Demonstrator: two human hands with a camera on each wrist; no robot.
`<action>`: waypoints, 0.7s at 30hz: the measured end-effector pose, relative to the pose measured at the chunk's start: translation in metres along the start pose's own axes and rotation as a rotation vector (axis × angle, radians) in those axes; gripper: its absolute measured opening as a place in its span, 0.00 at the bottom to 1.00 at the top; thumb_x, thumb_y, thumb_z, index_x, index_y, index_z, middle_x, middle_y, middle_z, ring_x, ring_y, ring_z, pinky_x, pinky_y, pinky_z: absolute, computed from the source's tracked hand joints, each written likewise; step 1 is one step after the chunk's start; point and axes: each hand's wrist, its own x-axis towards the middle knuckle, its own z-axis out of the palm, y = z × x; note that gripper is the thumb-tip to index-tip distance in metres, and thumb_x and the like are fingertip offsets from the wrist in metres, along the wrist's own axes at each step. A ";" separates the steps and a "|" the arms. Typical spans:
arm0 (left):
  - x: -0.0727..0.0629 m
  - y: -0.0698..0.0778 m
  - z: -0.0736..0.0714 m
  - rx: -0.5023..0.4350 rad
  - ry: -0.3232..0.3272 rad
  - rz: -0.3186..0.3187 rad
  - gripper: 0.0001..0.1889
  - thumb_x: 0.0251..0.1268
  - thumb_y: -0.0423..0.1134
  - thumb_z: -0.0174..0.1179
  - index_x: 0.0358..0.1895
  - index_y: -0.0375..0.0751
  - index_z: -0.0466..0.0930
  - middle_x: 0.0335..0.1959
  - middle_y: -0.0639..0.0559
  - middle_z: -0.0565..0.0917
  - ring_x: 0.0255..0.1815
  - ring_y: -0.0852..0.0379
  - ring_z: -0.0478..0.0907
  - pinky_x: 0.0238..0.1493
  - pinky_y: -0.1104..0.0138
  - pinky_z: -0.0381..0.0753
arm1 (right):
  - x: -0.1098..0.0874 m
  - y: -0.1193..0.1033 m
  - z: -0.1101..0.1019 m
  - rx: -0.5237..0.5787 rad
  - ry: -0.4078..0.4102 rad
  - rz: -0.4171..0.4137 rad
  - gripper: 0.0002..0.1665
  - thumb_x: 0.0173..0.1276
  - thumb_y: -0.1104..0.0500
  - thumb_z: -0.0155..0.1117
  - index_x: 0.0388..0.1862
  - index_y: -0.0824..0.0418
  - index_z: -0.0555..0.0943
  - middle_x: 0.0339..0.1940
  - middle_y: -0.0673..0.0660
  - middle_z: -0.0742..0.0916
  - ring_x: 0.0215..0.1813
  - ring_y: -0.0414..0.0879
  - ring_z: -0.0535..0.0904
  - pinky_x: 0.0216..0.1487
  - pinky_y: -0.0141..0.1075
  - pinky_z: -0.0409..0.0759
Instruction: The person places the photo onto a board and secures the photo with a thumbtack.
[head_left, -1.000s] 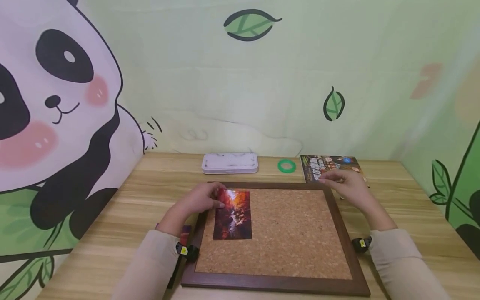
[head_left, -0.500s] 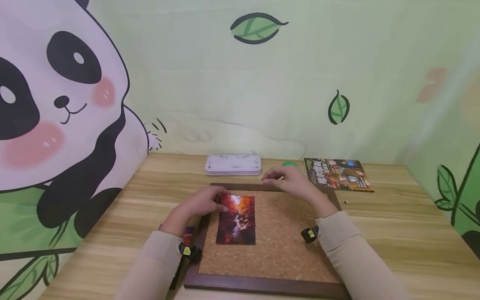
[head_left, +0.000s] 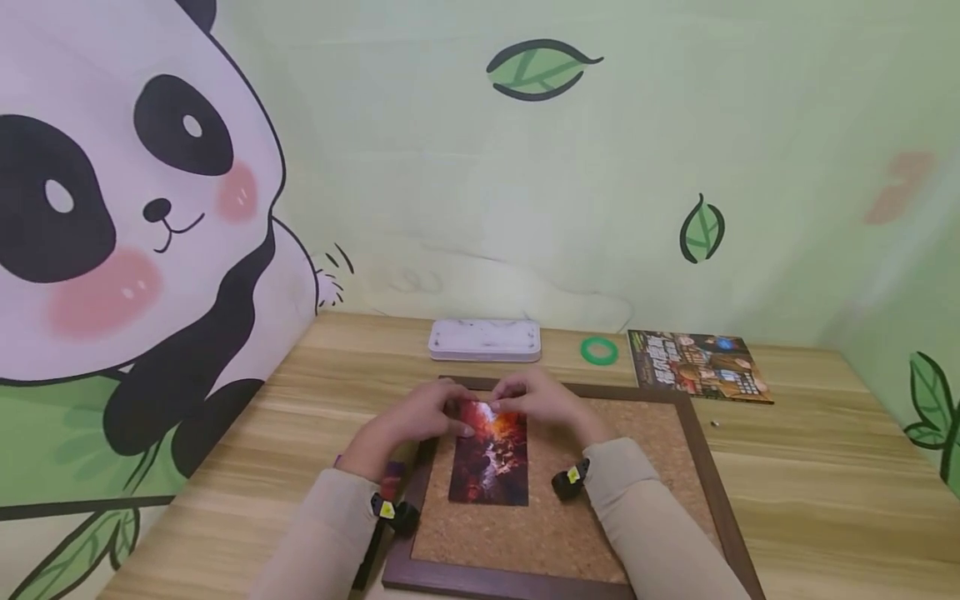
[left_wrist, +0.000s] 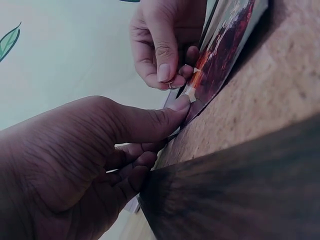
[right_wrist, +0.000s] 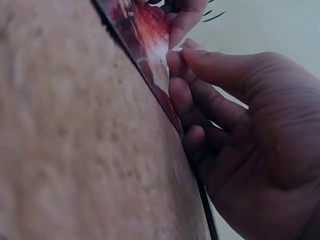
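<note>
Cork board with dark brown wooden frame [head_left: 487,537]: one, lying flat along the near edge of the pale wood-grain table [head_left: 847,467], which presumably gives it firm backing under both hands.

Red-and-orange forest photo print [head_left: 489,467], upright rectangle: one, on the cork near the board's far left corner, its sides roughly parallel to the frame, evidently for a straight fit.

Left hand [head_left: 423,412]: thumb on the print's face, fingers curled about its far left corner, grasping it there, probably so that it does not shift.

Right hand [head_left: 543,400]: at the print's far edge, thumb and forefinger pinching a tiny glinting piece [left_wrist: 170,86], too small to identify; the fingertip hold seems suited to that size.

Whitish oblong tin case [head_left: 484,339], green ring-shaped roll [head_left: 585,352], dark colour-printed booklet [head_left: 701,367]: along the table's far edge, apparently out of the forearms' way.

Small metallic bit [head_left: 715,423]: one, near the board's right edge; purpose unclear.
</note>
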 end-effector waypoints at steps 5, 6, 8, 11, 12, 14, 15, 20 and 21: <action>0.000 -0.002 0.002 0.011 0.008 -0.011 0.24 0.55 0.45 0.76 0.56 0.45 0.84 0.42 0.54 0.81 0.42 0.55 0.75 0.49 0.58 0.75 | 0.000 0.005 0.004 -0.048 -0.007 0.007 0.07 0.71 0.59 0.67 0.44 0.58 0.88 0.38 0.50 0.89 0.42 0.43 0.80 0.46 0.38 0.77; 0.000 -0.001 0.002 0.010 0.008 -0.011 0.24 0.55 0.46 0.76 0.56 0.45 0.84 0.41 0.54 0.81 0.42 0.56 0.75 0.48 0.57 0.75 | 0.000 0.005 0.004 -0.054 -0.010 0.013 0.07 0.71 0.59 0.67 0.44 0.57 0.88 0.38 0.49 0.89 0.42 0.43 0.80 0.47 0.38 0.77; 0.001 -0.002 0.001 0.009 0.006 -0.012 0.24 0.56 0.46 0.76 0.56 0.45 0.84 0.41 0.55 0.80 0.42 0.56 0.75 0.48 0.58 0.76 | 0.000 0.005 0.005 -0.061 -0.007 0.010 0.06 0.71 0.60 0.66 0.43 0.56 0.88 0.38 0.48 0.89 0.42 0.42 0.81 0.47 0.38 0.77; 0.000 -0.001 0.001 0.007 0.004 -0.016 0.24 0.56 0.46 0.76 0.56 0.45 0.84 0.41 0.55 0.80 0.41 0.56 0.75 0.48 0.58 0.76 | 0.000 0.006 0.005 -0.058 -0.007 0.002 0.06 0.71 0.60 0.67 0.42 0.56 0.89 0.38 0.48 0.89 0.41 0.42 0.81 0.46 0.38 0.77; 0.000 -0.001 0.000 0.009 0.002 -0.015 0.24 0.56 0.46 0.75 0.56 0.45 0.84 0.41 0.55 0.80 0.41 0.56 0.75 0.48 0.58 0.76 | 0.000 0.007 0.006 -0.056 -0.009 -0.001 0.06 0.71 0.61 0.67 0.42 0.56 0.89 0.37 0.48 0.89 0.41 0.42 0.81 0.46 0.38 0.77; 0.000 -0.001 0.000 0.012 0.002 -0.013 0.24 0.56 0.46 0.75 0.56 0.45 0.84 0.41 0.55 0.80 0.41 0.56 0.75 0.48 0.58 0.76 | -0.001 0.007 0.006 -0.054 -0.015 -0.002 0.05 0.71 0.61 0.67 0.41 0.56 0.89 0.37 0.48 0.89 0.41 0.42 0.81 0.46 0.38 0.77; -0.001 0.000 0.000 0.013 0.001 -0.013 0.24 0.56 0.47 0.75 0.56 0.46 0.84 0.41 0.55 0.80 0.42 0.56 0.75 0.48 0.58 0.75 | -0.001 0.007 0.006 -0.051 -0.019 0.000 0.05 0.70 0.60 0.67 0.41 0.56 0.89 0.37 0.48 0.89 0.41 0.42 0.81 0.47 0.38 0.77; 0.000 0.000 0.001 -0.002 -0.005 -0.017 0.24 0.56 0.47 0.75 0.56 0.46 0.83 0.41 0.55 0.80 0.42 0.56 0.75 0.49 0.57 0.75 | -0.004 0.004 0.004 -0.056 -0.029 0.011 0.05 0.70 0.59 0.68 0.41 0.56 0.89 0.37 0.48 0.89 0.42 0.43 0.80 0.49 0.40 0.76; 0.000 -0.001 0.000 -0.001 -0.004 -0.011 0.24 0.56 0.46 0.75 0.56 0.46 0.83 0.41 0.55 0.80 0.42 0.56 0.75 0.49 0.58 0.75 | -0.004 0.004 0.003 -0.062 -0.027 0.011 0.05 0.70 0.59 0.68 0.41 0.55 0.89 0.37 0.48 0.89 0.43 0.43 0.80 0.49 0.41 0.76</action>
